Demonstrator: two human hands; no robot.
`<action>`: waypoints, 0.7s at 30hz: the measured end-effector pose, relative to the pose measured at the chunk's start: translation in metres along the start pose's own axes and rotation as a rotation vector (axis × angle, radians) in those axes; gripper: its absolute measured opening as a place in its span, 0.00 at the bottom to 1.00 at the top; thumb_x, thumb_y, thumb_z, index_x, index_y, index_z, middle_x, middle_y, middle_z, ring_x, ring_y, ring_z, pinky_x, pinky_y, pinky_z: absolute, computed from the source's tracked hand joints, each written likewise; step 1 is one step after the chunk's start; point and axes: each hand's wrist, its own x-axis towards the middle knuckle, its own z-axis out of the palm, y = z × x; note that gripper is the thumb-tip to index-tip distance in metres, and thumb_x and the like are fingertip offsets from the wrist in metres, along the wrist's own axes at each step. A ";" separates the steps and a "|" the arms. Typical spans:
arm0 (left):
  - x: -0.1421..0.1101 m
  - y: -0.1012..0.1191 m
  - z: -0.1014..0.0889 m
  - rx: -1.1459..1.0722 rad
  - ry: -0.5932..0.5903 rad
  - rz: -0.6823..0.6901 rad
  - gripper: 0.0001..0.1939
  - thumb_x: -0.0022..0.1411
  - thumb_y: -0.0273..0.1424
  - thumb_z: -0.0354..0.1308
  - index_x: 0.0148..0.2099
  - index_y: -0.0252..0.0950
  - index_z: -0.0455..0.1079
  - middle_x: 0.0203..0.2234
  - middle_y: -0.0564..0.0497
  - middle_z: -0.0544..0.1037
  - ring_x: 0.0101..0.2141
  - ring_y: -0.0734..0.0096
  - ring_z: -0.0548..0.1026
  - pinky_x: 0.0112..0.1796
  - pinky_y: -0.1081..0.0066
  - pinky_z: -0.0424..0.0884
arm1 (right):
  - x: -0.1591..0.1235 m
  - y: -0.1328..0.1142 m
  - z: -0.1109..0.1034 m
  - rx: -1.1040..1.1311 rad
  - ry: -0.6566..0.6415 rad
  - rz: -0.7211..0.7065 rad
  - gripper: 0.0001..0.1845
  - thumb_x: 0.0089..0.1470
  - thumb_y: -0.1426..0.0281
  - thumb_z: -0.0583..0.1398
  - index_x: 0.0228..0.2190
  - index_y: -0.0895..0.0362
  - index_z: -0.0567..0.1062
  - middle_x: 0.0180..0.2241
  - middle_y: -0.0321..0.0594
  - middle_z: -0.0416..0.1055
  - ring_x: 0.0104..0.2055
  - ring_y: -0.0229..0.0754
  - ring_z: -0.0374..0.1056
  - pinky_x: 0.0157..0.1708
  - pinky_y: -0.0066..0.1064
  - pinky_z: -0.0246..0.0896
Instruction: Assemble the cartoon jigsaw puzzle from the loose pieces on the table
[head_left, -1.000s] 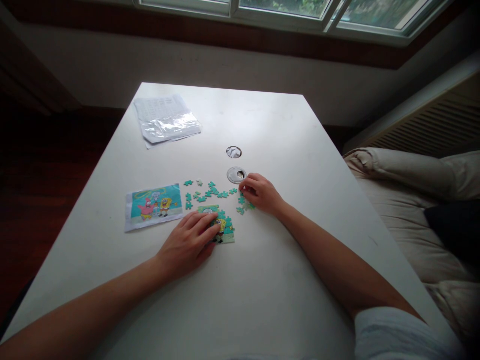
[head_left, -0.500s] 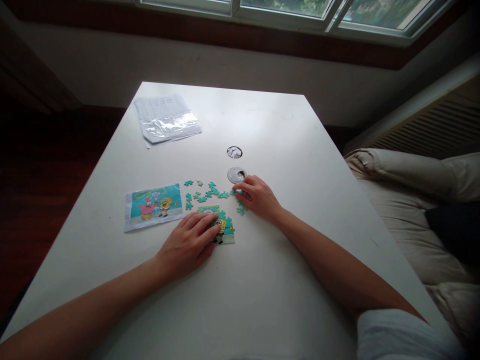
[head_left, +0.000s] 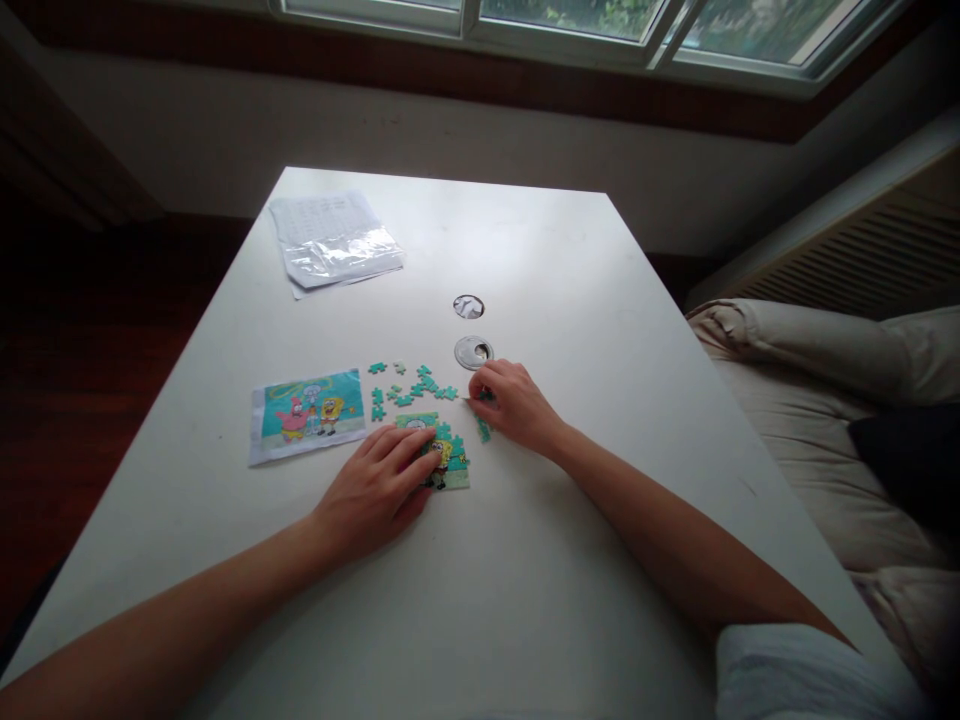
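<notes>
A partly joined jigsaw puzzle with a yellow cartoon figure lies on the white table. My left hand rests flat over its left part, fingers stretched out and hiding some of it. Just beyond the puzzle's upper right corner, my right hand is closed in a pinch, with the thin edge of a puzzle piece showing at the fingertips. Several loose teal puzzle pieces lie above the joined part. Another few pieces sit partly under my right hand.
Left of the puzzle lies a picture sheet of cartoon figures. Papers in a clear plastic sleeve are at the far left of the table. Two round cable holes are set in the tabletop. A beige sofa stands at the right.
My right hand has shifted slightly toward me, and its fingers have curled into a tighter pinch around a puzzle piece. The left hand stays in place on the joined puzzle.
</notes>
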 end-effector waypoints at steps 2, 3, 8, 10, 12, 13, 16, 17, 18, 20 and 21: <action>0.000 0.000 0.000 0.002 -0.005 0.002 0.20 0.69 0.30 0.54 0.61 0.37 0.68 0.61 0.42 0.70 0.58 0.50 0.67 0.60 0.46 0.64 | 0.000 -0.005 0.000 0.055 -0.002 -0.038 0.05 0.58 0.74 0.62 0.31 0.54 0.72 0.32 0.37 0.73 0.38 0.43 0.66 0.44 0.37 0.54; 0.000 0.000 0.000 0.004 -0.009 0.001 0.20 0.69 0.30 0.54 0.61 0.37 0.68 0.61 0.42 0.69 0.58 0.50 0.67 0.60 0.46 0.64 | -0.001 -0.008 0.000 0.097 -0.004 -0.054 0.05 0.59 0.74 0.62 0.32 0.54 0.72 0.31 0.36 0.74 0.38 0.42 0.67 0.45 0.36 0.54; -0.001 0.006 0.003 0.001 -0.013 -0.009 0.19 0.69 0.30 0.53 0.61 0.37 0.69 0.62 0.42 0.69 0.59 0.50 0.66 0.61 0.47 0.63 | -0.003 -0.023 0.006 0.253 -0.050 -0.055 0.02 0.60 0.73 0.62 0.34 0.53 0.75 0.31 0.35 0.76 0.35 0.40 0.69 0.45 0.35 0.57; -0.001 0.010 0.005 0.004 -0.010 -0.018 0.19 0.69 0.31 0.53 0.61 0.36 0.69 0.62 0.42 0.69 0.59 0.50 0.66 0.62 0.47 0.63 | -0.004 -0.025 0.009 0.248 -0.083 -0.062 0.03 0.59 0.73 0.63 0.33 0.53 0.76 0.30 0.35 0.76 0.35 0.40 0.68 0.44 0.35 0.57; -0.002 0.012 0.006 0.008 -0.010 -0.027 0.19 0.69 0.31 0.53 0.61 0.36 0.69 0.62 0.41 0.68 0.59 0.50 0.66 0.62 0.47 0.63 | -0.004 -0.026 0.011 0.246 -0.100 -0.065 0.03 0.59 0.73 0.63 0.32 0.53 0.76 0.30 0.35 0.76 0.35 0.40 0.68 0.44 0.35 0.57; -0.002 0.013 0.006 0.008 -0.009 -0.029 0.19 0.69 0.31 0.54 0.60 0.36 0.69 0.62 0.41 0.68 0.59 0.50 0.66 0.62 0.47 0.63 | -0.005 -0.027 0.012 0.251 -0.100 -0.061 0.03 0.59 0.72 0.63 0.32 0.53 0.76 0.30 0.35 0.76 0.35 0.40 0.68 0.44 0.36 0.57; -0.002 0.013 0.006 0.004 -0.005 -0.027 0.19 0.69 0.30 0.53 0.60 0.36 0.69 0.62 0.42 0.69 0.59 0.50 0.66 0.62 0.47 0.63 | -0.004 -0.027 0.013 0.262 -0.082 -0.047 0.03 0.59 0.72 0.63 0.32 0.53 0.76 0.30 0.35 0.75 0.34 0.40 0.68 0.44 0.36 0.57; -0.002 0.012 0.006 0.003 -0.003 -0.025 0.19 0.69 0.30 0.53 0.60 0.36 0.69 0.62 0.42 0.69 0.59 0.50 0.66 0.62 0.47 0.63 | -0.004 -0.027 0.013 0.257 -0.076 -0.045 0.03 0.59 0.73 0.63 0.32 0.53 0.76 0.29 0.35 0.75 0.35 0.40 0.67 0.44 0.35 0.57; -0.002 0.012 0.006 0.002 -0.004 -0.024 0.19 0.69 0.30 0.53 0.60 0.36 0.69 0.62 0.42 0.69 0.59 0.50 0.66 0.62 0.48 0.63 | -0.004 -0.027 0.013 0.248 -0.074 -0.048 0.04 0.59 0.73 0.64 0.32 0.53 0.75 0.29 0.35 0.74 0.35 0.41 0.67 0.44 0.35 0.57; -0.001 0.012 0.005 0.000 -0.005 -0.024 0.19 0.69 0.30 0.53 0.60 0.36 0.69 0.62 0.42 0.69 0.59 0.50 0.66 0.62 0.48 0.63 | -0.004 -0.028 0.013 0.225 -0.073 -0.056 0.04 0.59 0.72 0.64 0.31 0.54 0.75 0.29 0.36 0.72 0.36 0.41 0.66 0.43 0.35 0.57; -0.001 0.012 0.005 0.000 -0.006 -0.025 0.19 0.69 0.30 0.53 0.60 0.36 0.69 0.62 0.41 0.69 0.59 0.50 0.66 0.62 0.47 0.63 | -0.004 -0.027 0.013 0.212 -0.071 -0.060 0.04 0.59 0.72 0.64 0.31 0.54 0.75 0.30 0.36 0.72 0.36 0.42 0.65 0.43 0.35 0.57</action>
